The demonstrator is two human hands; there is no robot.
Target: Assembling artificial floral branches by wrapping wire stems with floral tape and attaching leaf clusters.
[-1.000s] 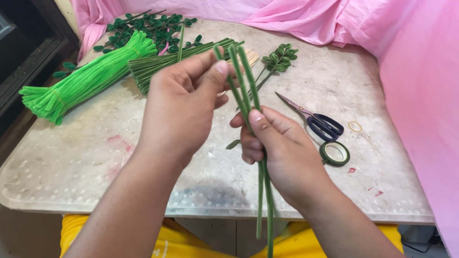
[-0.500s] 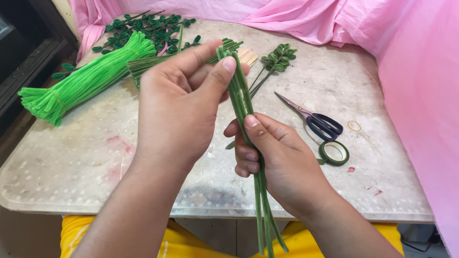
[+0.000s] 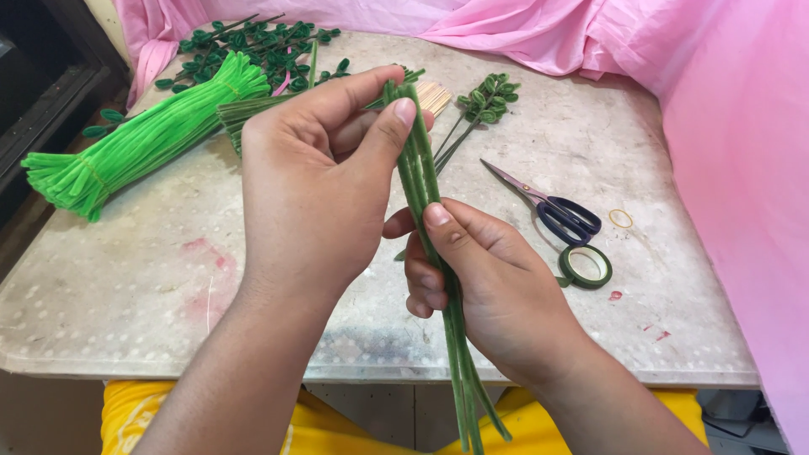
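One pale, speckled tabletop (image 3: 143, 278) with rounded corners fills the view, seen from above. One pink cloth (image 3: 725, 126) drapes along its far edge and down its right side. Every place below is given from the tabletop.

Over its middle, two bare hands hold one thin bunch of dark green stems (image 3: 425, 181), upright and raised off the surface. There are several stems; the exact count cannot be told. Their lower ends hang past the near edge, above yellow clothing. The left hand (image 3: 312, 194) pinches the top of the bunch, thumb and forefinger closed on the tips, the other fingers curled. The right hand (image 3: 493, 286) is wrapped around the middle of the bunch, its fingers folded shut and the thumb pressed along the stems.

At the far left lies one thick bundle of bright green fuzzy wire (image 3: 143, 139), slanting toward the left edge. Behind it, at the far edge, sits one heap of small leafy sprigs (image 3: 253, 42). One sprig of leaves (image 3: 484, 93) lies alone at the far middle.

On the right half lie one pair of dark-handled scissors (image 3: 548, 202), one roll of green tape (image 3: 586, 266) just nearer, and one small rubber band (image 3: 621, 218) beside the scissors.

Bare surface shows at the near left and along the near right edge.
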